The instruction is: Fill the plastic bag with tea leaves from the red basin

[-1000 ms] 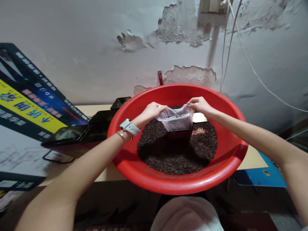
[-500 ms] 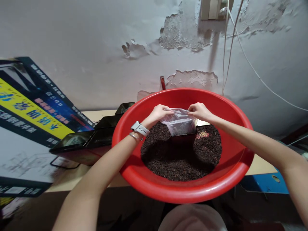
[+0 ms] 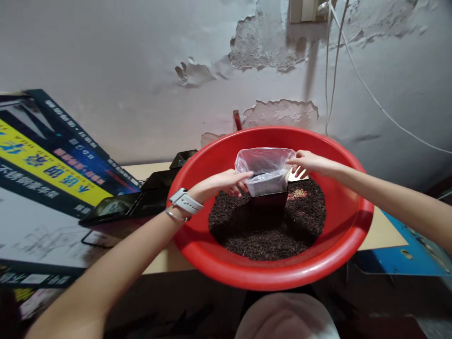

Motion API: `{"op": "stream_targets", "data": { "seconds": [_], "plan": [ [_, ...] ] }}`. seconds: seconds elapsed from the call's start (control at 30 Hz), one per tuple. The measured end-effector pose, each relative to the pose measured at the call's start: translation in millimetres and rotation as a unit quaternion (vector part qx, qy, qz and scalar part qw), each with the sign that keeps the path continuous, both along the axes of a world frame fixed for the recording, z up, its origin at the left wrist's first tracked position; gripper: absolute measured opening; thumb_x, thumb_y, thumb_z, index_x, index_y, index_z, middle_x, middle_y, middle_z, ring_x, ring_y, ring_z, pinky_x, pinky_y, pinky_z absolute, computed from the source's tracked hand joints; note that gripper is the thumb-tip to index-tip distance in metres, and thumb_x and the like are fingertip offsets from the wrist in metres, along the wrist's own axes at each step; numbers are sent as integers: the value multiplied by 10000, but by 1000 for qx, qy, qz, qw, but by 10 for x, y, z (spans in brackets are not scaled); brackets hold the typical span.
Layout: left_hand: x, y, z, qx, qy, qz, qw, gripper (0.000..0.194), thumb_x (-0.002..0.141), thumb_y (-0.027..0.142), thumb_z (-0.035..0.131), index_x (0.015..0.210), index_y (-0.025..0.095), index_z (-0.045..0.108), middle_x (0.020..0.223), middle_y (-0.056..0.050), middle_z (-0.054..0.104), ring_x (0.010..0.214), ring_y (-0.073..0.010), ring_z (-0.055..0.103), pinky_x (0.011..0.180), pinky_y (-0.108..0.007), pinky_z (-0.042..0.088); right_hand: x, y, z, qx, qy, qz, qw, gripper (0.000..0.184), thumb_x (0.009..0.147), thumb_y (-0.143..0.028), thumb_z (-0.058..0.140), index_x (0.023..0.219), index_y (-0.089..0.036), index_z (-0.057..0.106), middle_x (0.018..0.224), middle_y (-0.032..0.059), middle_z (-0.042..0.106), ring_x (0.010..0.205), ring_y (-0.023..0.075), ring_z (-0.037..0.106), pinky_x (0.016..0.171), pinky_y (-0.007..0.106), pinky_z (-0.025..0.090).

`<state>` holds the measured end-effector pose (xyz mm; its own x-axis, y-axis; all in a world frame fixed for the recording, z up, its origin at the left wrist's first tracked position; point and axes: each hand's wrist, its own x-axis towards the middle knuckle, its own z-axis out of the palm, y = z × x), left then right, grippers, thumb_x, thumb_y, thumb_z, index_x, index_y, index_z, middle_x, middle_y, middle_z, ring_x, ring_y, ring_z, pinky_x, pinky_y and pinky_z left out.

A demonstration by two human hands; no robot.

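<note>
A clear plastic bag [image 3: 264,161] lines a dark box [image 3: 268,203], its mouth spread wide and folded over the rim. The box stands in loose dark brown, tea-like bits [image 3: 271,247] inside a large red basin [image 3: 275,280]. At the bag's left side, my left hand [image 3: 228,182] has its fingers stretched apart, the index finger along the bag's edge. My right hand [image 3: 305,162] lies against the right edge of the bag with fingers spread; nothing is clearly gripped. A small patch of reddish and yellow bits [image 3: 297,194] lies right of the box.
Black containers [image 3: 151,188] stand left of the basin on a pale tabletop [image 3: 381,230]. A large printed carton [image 3: 52,155] leans at far left. White cables [image 3: 330,84] hang along the peeling wall behind. A blue panel [image 3: 388,261] is at lower right.
The bag's mouth has been opened out from a bunched state and folded over the box. My hands have moved apart and loosened from pinching the film.
</note>
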<state>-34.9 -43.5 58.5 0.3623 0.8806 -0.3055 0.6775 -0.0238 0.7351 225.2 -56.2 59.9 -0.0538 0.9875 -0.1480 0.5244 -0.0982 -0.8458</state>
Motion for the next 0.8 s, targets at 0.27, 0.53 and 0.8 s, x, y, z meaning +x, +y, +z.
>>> {"op": "stream_targets", "data": {
  "seconds": [0.27, 0.53, 0.8],
  "plan": [
    [-224, -84, 507, 306, 23, 90, 947, 290, 742, 357, 514, 548, 148, 564, 485, 5, 502, 496, -96, 455, 507, -222, 342, 79, -67, 338, 202, -72, -61, 975, 161, 714, -99, 521, 867, -146, 526, 551, -2, 535, 511, 133, 514, 528, 288, 435],
    [229, -353, 209, 470, 208, -198, 835, 359, 784, 359, 595, 1050, 120, 556, 995, -112, 644, 902, -223, 594, 745, -295, 424, -315, -156, 200, 337, -397, 251, 816, 271, 734, -246, 642, 978, -138, 595, 938, 98, 640, 900, 221, 563, 841, 374, 400],
    [194, -871, -82, 540, 313, -256, 738, 244, 819, 36, 407, 742, 139, 614, 698, -59, 655, 699, -193, 614, 850, -368, 441, -268, -724, 151, 367, -475, 341, 723, 182, 813, -64, 444, 745, -154, 587, 702, 58, 620, 708, 164, 546, 770, 316, 377]
  ]
}}
